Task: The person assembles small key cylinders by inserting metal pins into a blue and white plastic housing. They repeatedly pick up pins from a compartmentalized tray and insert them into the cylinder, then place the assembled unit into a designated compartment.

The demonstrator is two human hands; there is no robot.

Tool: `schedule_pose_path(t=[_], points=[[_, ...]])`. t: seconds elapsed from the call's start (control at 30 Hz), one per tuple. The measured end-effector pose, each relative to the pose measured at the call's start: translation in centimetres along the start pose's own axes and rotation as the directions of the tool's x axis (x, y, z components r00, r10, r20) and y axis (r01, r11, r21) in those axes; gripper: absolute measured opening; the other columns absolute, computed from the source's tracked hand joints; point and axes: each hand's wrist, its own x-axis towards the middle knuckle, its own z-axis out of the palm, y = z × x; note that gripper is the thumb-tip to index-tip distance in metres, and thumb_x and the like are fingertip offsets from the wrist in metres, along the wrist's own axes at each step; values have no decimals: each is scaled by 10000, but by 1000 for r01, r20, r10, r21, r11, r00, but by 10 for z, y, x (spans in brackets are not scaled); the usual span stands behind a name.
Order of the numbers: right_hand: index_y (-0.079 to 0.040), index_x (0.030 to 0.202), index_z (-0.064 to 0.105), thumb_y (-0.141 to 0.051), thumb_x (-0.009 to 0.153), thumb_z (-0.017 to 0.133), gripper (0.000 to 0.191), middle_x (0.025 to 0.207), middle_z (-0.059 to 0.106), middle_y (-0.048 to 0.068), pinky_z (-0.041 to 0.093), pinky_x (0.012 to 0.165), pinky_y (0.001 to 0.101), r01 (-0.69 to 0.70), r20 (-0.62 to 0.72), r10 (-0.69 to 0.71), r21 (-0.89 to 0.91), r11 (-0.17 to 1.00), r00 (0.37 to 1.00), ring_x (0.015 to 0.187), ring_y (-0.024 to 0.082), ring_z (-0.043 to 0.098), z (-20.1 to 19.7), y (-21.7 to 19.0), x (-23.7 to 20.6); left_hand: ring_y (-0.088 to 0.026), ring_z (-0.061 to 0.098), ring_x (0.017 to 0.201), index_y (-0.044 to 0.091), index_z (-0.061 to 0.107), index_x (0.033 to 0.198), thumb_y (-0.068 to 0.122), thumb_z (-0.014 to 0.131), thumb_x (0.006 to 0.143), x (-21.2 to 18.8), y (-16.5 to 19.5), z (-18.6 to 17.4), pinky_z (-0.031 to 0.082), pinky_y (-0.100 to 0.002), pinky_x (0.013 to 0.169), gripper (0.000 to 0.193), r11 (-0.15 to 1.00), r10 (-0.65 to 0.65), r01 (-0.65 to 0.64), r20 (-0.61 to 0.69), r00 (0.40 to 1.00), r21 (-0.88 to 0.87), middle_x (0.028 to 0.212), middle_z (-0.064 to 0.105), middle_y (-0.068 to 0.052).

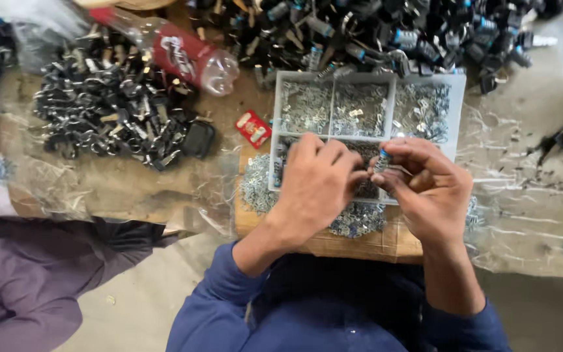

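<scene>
Blue sleeves of the person's own arms fill the bottom of the view, reaching up to two bare hands that meet over a compartmented plastic tray (459, 98) of tiny metal pieces. Right hand (425, 186) pinches a small cylindrical part with a blue end (381, 160) between thumb and fingertips, holding it upright just above the tray's near edge. Left hand (317, 186) is curled narrow, its fingertips touching the same part from the side; whether it holds anything of its own is hidden. The part looks light, rigid and smooth, small enough to slip, so gripping it around its middle seems safest. Heaps of dark similar parts (109, 107) lie beyond.
</scene>
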Motion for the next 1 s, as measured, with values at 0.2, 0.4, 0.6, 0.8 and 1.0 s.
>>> schedule_pose_path(t=[0.2, 0.4, 0.6, 0.8, 1.0], points=[[107, 1166, 641, 231, 854, 734, 348, 1324, 622, 178, 643, 997, 304, 63, 11, -63, -3, 998, 998, 1175, 203, 683, 0, 0, -3, -246, 631, 952, 98, 722, 1021, 116, 772, 945, -3, 1, -7, 501, -367, 868, 93, 905, -158, 112, -80, 984, -410, 1014, 735, -30], [73, 1084, 615, 180, 870, 775, 288, 1263, 622, 169, 664, 943, 278, 79, -11, -79, 11, 997, 997, 1085, 147, 684, 0, 5, -8, -215, 641, 900, 108, 727, 1042, 119, 772, 986, -1, 10, -1, 505, -319, 838, 73, 862, -158, 89, -98, 983, -499, 1036, 745, -10], [61, 1079, 614, 156, 884, 805, 289, 1218, 628, 162, 617, 908, 217, 101, -25, -102, -57, 993, 994, 1066, 128, 672, -3, 10, -14, -229, 633, 886, 107, 727, 1042, 104, 799, 954, -7, 5, 5, 515, -327, 820, 113, 876, -116, 59, -91, 989, -478, 1022, 740, -14], [55, 1092, 671, 125, 898, 772, 230, 1197, 658, 160, 616, 927, 226, 139, 23, -138, -72, 988, 990, 1068, 144, 686, 2, 4, -10, -278, 639, 930, 90, 709, 1021, 46, 828, 837, -5, -1, -7, 538, -370, 862, 223, 903, -17, -34, -115, 993, -429, 1016, 722, -38], [19, 1049, 724, 90, 859, 805, 218, 1171, 701, 139, 572, 776, 165, 137, -9, -140, -171, 976, 990, 918, 93, 675, 6, -2, -4, -267, 648, 982, 77, 708, 1054, 34, 811, 884, -3, 2, -16, 545, -332, 845, 203, 928, 15, -59, -121, 993, -369, 1046, 718, -39]])
